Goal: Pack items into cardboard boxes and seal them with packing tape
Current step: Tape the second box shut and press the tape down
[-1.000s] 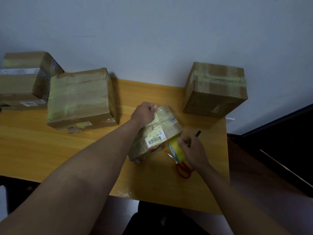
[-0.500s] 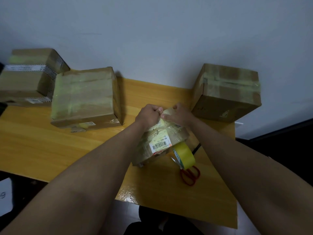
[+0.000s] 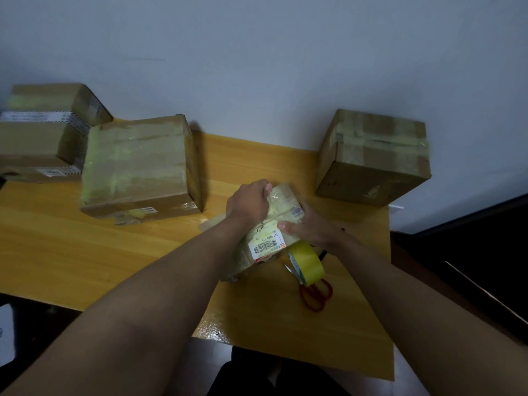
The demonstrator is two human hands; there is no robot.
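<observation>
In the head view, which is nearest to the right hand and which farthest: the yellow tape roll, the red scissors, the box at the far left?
From the right hand:
1. Yellow tape roll, just below the wrist.
2. Red scissors, nearer the table's front edge, behind the roll.
3. Far-left box, across the table by the wall.

We see a worktop (image 3: 85, 252) of yellow wood grain, glossy enough to throw glare at its near edge. The small box (image 3: 274, 224) is matt brown cardboard wrapped in shiny clear tape with a paper barcode label (image 3: 265, 244), and beside it the tape roll (image 3: 307, 261) looks smooth yellow plastic.
</observation>
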